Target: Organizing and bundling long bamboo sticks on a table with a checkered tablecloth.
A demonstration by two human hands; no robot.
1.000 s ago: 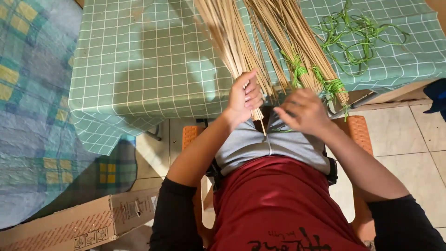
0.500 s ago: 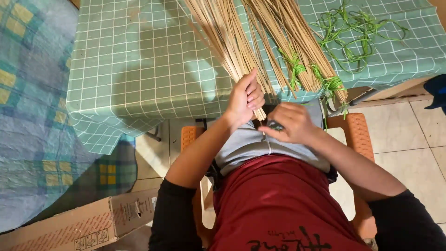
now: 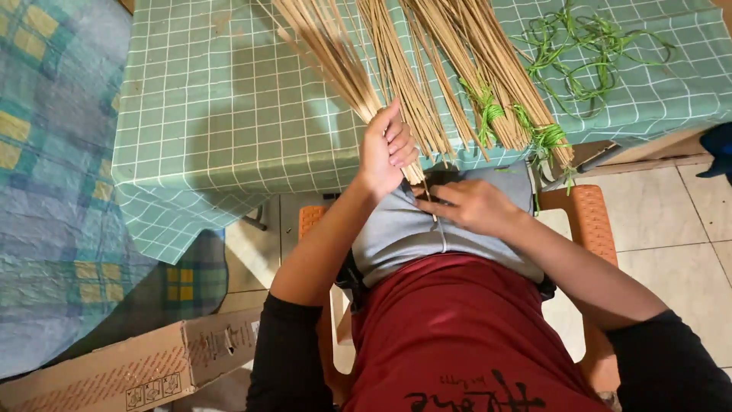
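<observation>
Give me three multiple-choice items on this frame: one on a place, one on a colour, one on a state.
1. Where does the cardboard box lie?
A. on the table
B. on the floor, lower left
C. on the chair

2. What colour are the ties round the bundled sticks?
A. green
B. red
C. white

3. How is the left hand?
A. open and flat on the table
B. closed round a bunch of sticks
C. out of view

Answers:
1 B, it lies beside the rug.
2 A, green strands wrap the stick ends.
3 B, its fingers curl round the bunch.
</observation>
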